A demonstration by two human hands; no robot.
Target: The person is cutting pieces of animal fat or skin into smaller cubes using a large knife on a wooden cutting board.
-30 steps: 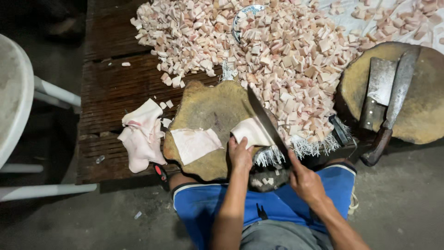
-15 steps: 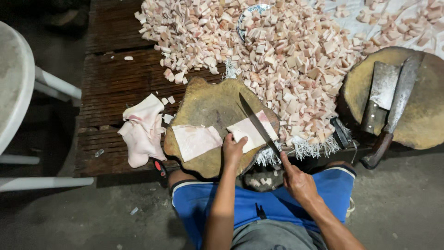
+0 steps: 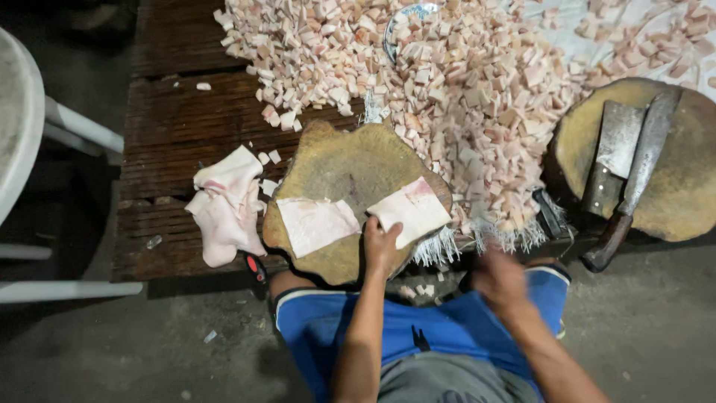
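A round wooden chopping block sits at the table's near edge with two flat pale slabs of fatty meat on it, one on the left and one on the right. My left hand presses its fingers on the near edge of the right slab. Blurred by motion, my right hand is low, off the block and above my blue shorts. No knife shows in it.
A big heap of small cut meat cubes covers the dark wooden table behind the block. Uncut pale pieces lie left of it. A second block at right carries two cleavers. A white chair stands at left.
My right hand, which held a long knife over the right slab, has dropped back toward my lap and the knife is out of sight. My left hand stays on the slab.
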